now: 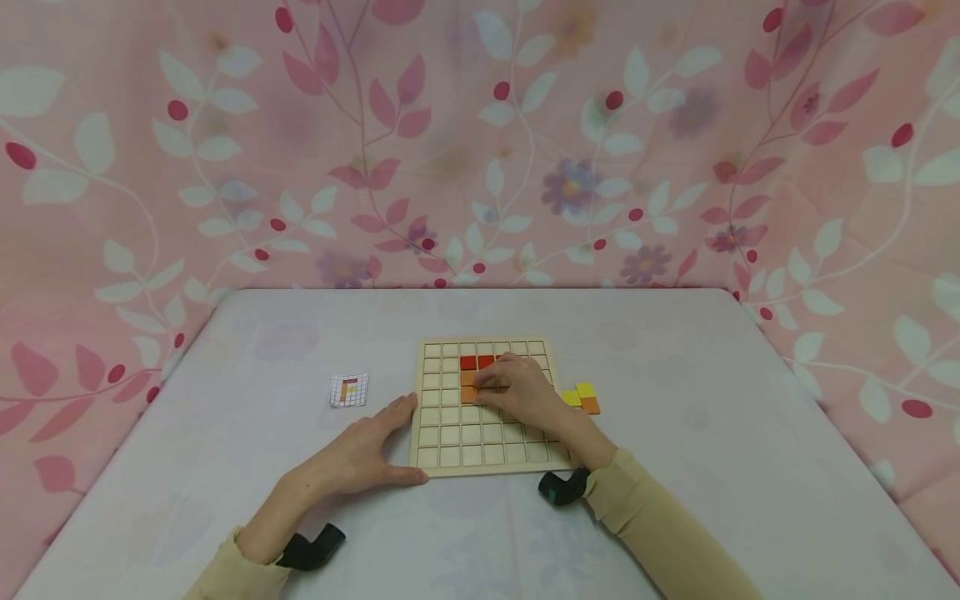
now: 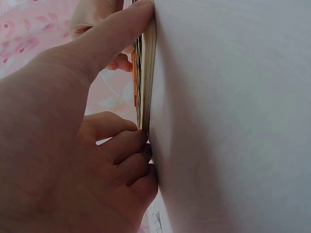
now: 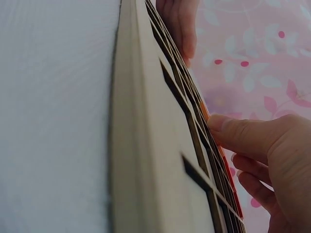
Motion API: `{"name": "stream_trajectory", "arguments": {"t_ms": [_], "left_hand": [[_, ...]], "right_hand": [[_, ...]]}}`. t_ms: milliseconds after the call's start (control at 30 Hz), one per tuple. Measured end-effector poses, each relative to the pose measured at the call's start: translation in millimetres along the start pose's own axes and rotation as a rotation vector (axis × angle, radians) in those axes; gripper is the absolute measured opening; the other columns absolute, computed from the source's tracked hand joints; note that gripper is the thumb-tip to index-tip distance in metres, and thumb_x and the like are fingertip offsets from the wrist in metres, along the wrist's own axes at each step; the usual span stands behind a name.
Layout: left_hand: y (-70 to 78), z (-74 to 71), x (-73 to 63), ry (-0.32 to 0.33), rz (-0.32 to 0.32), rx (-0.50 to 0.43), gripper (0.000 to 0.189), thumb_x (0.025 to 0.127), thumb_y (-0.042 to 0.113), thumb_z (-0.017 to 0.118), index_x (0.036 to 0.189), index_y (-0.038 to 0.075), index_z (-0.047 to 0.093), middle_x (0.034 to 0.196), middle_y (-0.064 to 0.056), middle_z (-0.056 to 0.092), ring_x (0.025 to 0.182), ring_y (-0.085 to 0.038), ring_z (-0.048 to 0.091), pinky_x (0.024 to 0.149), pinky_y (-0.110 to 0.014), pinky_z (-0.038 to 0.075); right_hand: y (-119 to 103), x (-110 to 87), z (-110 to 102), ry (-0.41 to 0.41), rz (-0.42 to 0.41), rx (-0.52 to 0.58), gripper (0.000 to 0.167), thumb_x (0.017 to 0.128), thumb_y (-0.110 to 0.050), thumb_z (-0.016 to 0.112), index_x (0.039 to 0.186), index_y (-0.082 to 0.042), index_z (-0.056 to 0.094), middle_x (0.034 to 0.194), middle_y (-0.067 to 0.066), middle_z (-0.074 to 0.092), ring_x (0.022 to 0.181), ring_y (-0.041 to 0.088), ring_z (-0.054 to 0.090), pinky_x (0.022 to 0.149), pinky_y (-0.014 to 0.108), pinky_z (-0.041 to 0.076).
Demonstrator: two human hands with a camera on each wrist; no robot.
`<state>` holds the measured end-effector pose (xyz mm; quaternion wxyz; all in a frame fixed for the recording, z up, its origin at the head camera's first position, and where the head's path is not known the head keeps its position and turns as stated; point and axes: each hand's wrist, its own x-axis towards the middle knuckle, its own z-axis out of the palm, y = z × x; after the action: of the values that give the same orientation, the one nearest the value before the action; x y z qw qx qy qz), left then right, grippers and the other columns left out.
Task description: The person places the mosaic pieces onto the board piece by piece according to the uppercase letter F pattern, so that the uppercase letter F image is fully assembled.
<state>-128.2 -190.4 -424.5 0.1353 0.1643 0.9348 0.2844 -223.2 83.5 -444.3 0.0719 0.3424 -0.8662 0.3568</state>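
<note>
My left hand steadies the pale wooden grid board, fingertips along its left edge and thumb at the near left corner. In the left wrist view the thumb and bent fingers rest against the board's side. My right hand reaches over the board, thumb and fingertips pinching at an orange tile in the grid. Another orange tile lies just above it. Along the row above are red tiles, partly covered by the right hand. The right wrist view shows the thumb touching the orange tile edge.
A small printed pattern card lies left of the board. To the right, partly behind the right hand, lie yellow tiles and a loose orange tile. A pale cloth covers the table, with a floral curtain behind.
</note>
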Motion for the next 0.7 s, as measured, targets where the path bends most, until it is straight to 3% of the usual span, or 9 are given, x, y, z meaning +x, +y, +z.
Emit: {"name": "stream_trajectory", "arguments": {"t_ms": [700], "left_hand": [[1.5,-0.4,-0.4,0.006,0.002,0.006,0.115,0.073,0.060,0.081,0.159,0.009,0.024,0.165,-0.008,0.026,0.152,-0.030,0.023,0.120,-0.052,0.027]], "right_hand": [[0.8,-0.6,-0.6,-0.013,0.005,0.022,0.018,0.080,-0.018,0.085,0.096,-0.014,0.079,0.089,-0.007,0.076,0.089,0.012,0.061,0.085,0.035,0.043]]}}
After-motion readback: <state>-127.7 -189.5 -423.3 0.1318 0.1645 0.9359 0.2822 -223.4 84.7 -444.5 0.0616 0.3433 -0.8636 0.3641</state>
